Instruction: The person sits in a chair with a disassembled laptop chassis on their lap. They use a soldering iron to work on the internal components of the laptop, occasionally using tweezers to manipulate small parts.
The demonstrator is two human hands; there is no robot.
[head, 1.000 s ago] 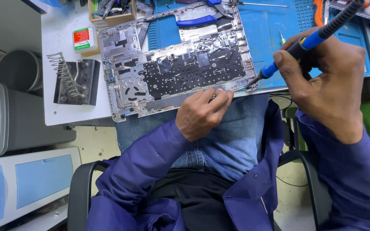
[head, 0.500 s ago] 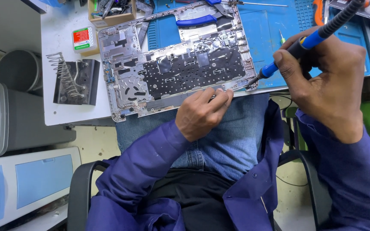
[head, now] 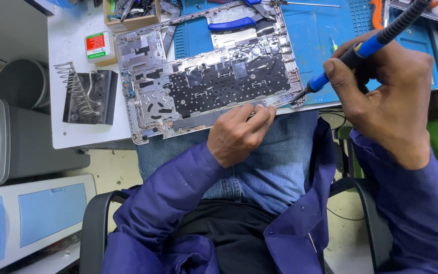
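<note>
A silver laptop shell [head: 143, 76] with its black keyboard back exposed lies on the workbench, its near edge hanging over my lap. My left hand [head: 239, 134] grips that near edge, fingers curled against it. My right hand [head: 386, 96] holds a blue and black soldering iron [head: 353, 53] like a pen. Its tip touches the shell's near right corner.
A black soldering stand with a wire coil [head: 84, 94] sits left of the shell on the white bench. A small tin with a red and green label [head: 99, 46] and a box of parts [head: 130, 10] stand behind. Blue mat [head: 320, 35] lies to the right. Grey bins are at far left.
</note>
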